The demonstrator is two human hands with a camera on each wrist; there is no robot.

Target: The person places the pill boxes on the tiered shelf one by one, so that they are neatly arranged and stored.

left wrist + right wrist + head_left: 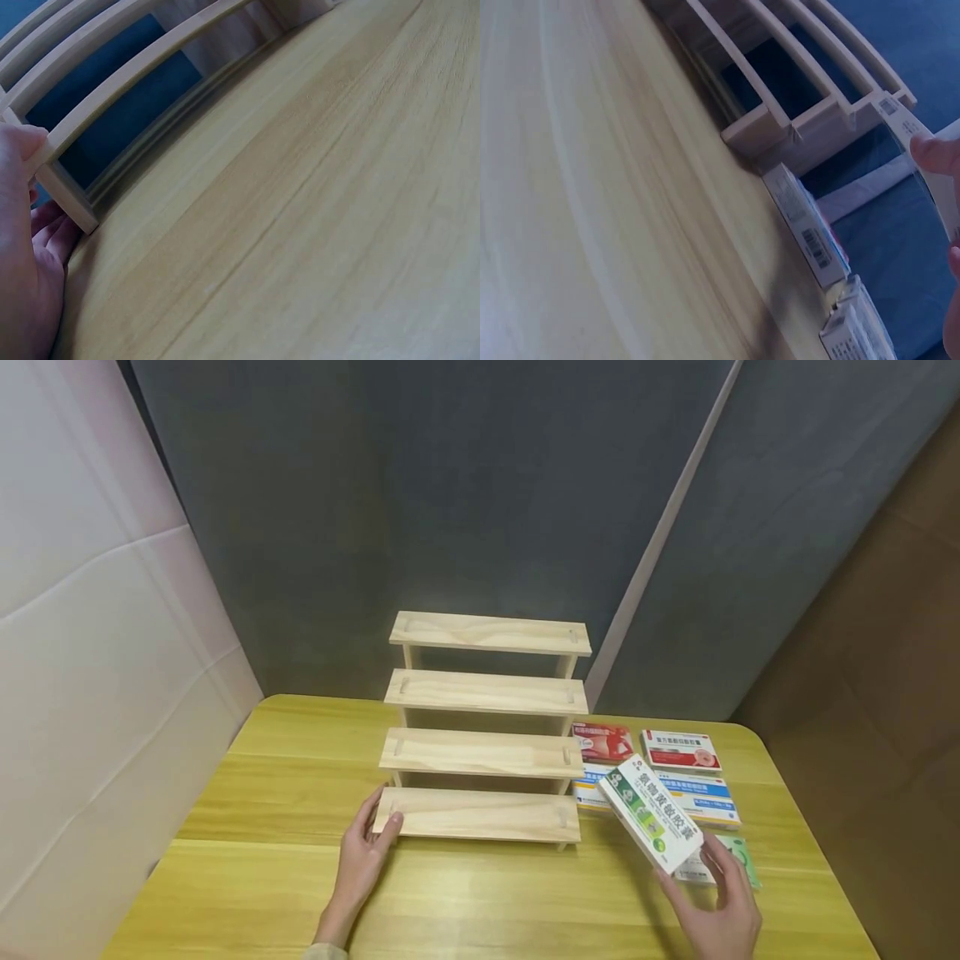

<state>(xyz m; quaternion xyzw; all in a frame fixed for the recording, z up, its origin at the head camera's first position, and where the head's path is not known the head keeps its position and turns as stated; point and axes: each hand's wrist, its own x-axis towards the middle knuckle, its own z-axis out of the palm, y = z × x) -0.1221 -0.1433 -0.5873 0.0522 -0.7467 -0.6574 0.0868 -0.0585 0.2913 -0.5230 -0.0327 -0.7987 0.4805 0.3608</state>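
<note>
Fingers and thumb of the right hand [718, 902] are pinched on the near end of a white-and-green medicine box [651, 814], and up it is, off the table [255, 814], tilted, its far end slanting ahead and to the left of that hand. The wrist comes in from below, thumb on the left edge, fingers on the right.

Over to the left hand [363, 852]: it's clamped on the near left corner of a four-step wooden rack [483, 755], thumb on top of the lowest board, fingers round the outside, down by the leg. A pale sleeve [326, 952] just shows behind that wrist.

Beyond the right hand lie more boxes: a red one [602, 742] ahead and leftward, a red-and-white one [681, 750] farthest straight ahead, a blue-and-white pair [705, 800] nearer, and a green-and-white box [742, 860] just under the fingers.

Plenty is covered, mind you! The raised box blocks parts of the blue-and-white pair, and box and hand hide much of the green-and-white one. From the right wrist, the hand is cut off at the edge; from the left, fingertips vanish behind the rack's leg.
</note>
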